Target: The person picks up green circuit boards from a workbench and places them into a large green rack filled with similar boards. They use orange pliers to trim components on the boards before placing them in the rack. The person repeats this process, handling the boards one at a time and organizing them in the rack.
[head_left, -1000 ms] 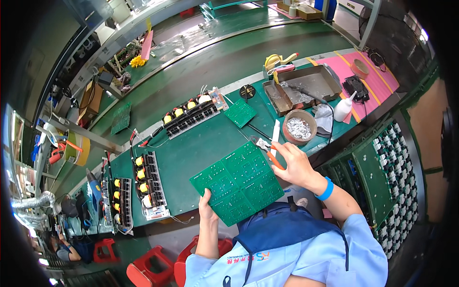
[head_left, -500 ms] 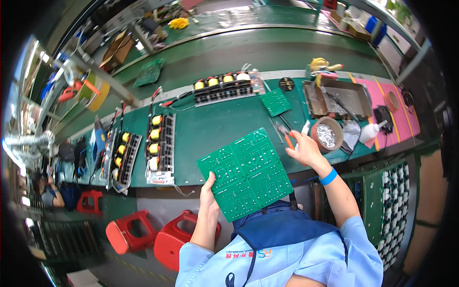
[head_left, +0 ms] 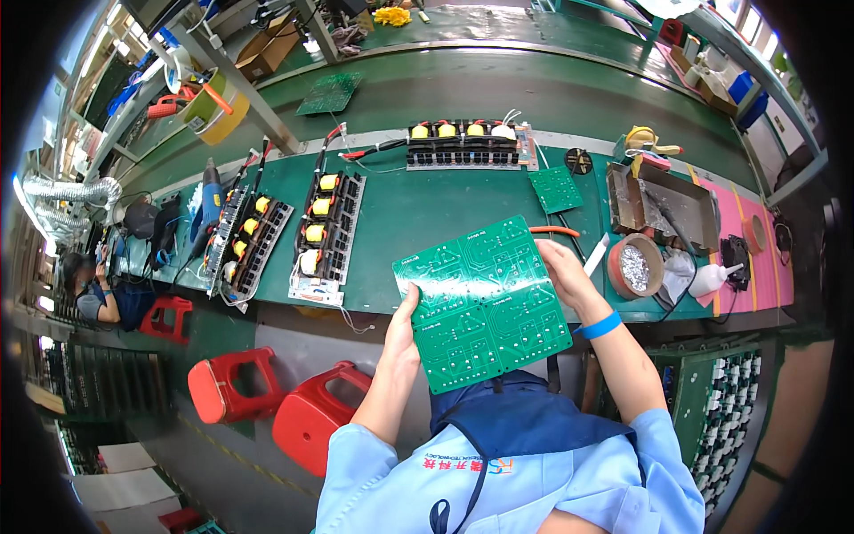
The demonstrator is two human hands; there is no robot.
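A green circuit board (head_left: 485, 307) with four similar printed sections is held up in front of me, tilted, over the bench's front edge. My left hand (head_left: 405, 334) grips its left side, thumb on top and fingers hidden beneath. At the right edge, my right hand (head_left: 567, 271) closes on the board, its fingers partly behind it. Just beyond that hand shows an orange handle (head_left: 556, 230) of a hand tool; the board hides the rest. Past it lies a smaller green circuit board (head_left: 554, 190).
Assemblies with yellow coils (head_left: 329, 227) stand left and at the back (head_left: 467, 147). To the right are a round tub of small metal pieces (head_left: 633, 269), a metal tray (head_left: 663, 209) and a white squeeze bottle (head_left: 714, 279). Red stools (head_left: 320, 416) stand below the bench; a person (head_left: 98, 289) sits far left.
My right hand has let go of the orange-handled tool and taken the board's right edge. The view has shifted, so the bench things appear farther right.
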